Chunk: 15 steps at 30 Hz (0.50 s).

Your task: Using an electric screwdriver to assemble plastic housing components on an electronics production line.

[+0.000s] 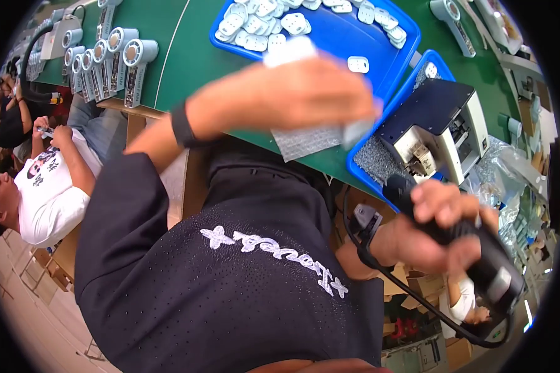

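Just below the large blue tray (pixel 330 34), a pale piece (pixel 357 132) showed at the blurred left hand (pixel 298 93) — whether gripped, I could not tell. Farther below and right of the tray, the right hand (pixel 442 227) clasped a black tool (pixel 494 264) whose cord (pixel 420 301), looping past the wrist, risked snagging and jerking it aside.

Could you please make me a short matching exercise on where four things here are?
1. black corded tool
2. pile of white plates
3. group of fans
4. dark-topped machine

A. left side of the green table
B. in the right hand
C. right side of the table
D. in the large blue tray

Pairs: 1-B, 2-D, 3-A, 4-C
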Each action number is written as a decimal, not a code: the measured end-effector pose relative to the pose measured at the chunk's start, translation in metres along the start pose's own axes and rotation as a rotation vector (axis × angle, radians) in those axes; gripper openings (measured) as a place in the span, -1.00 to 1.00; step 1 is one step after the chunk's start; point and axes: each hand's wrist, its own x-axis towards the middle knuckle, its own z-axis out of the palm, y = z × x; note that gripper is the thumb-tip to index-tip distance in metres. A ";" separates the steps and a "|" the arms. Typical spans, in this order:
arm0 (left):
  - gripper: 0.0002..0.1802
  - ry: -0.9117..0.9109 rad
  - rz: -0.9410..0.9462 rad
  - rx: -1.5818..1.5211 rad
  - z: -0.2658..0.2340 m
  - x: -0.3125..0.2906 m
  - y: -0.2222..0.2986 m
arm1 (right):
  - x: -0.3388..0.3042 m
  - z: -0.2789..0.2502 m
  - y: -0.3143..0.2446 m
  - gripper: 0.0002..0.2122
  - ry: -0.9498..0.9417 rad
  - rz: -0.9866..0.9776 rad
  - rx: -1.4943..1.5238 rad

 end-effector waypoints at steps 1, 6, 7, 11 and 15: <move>-0.61 0.039 0.010 0.023 -0.021 0.006 -0.035 | 0.008 0.010 0.011 -0.54 0.019 0.043 -0.210; -0.41 -0.378 -0.332 0.500 -0.078 0.048 -0.210 | 0.040 0.050 0.068 -0.55 -0.228 0.293 -1.343; -0.42 -0.372 -0.200 0.595 -0.081 0.042 -0.257 | 0.045 0.053 0.087 -0.52 -0.308 0.293 -1.466; -0.47 -0.555 -0.291 0.428 -0.069 0.033 -0.315 | 0.044 0.045 0.151 -0.45 -0.379 0.376 -1.609; -0.54 -0.622 -0.225 0.718 -0.057 0.065 -0.238 | 0.042 0.034 0.173 -0.47 -0.415 0.420 -1.637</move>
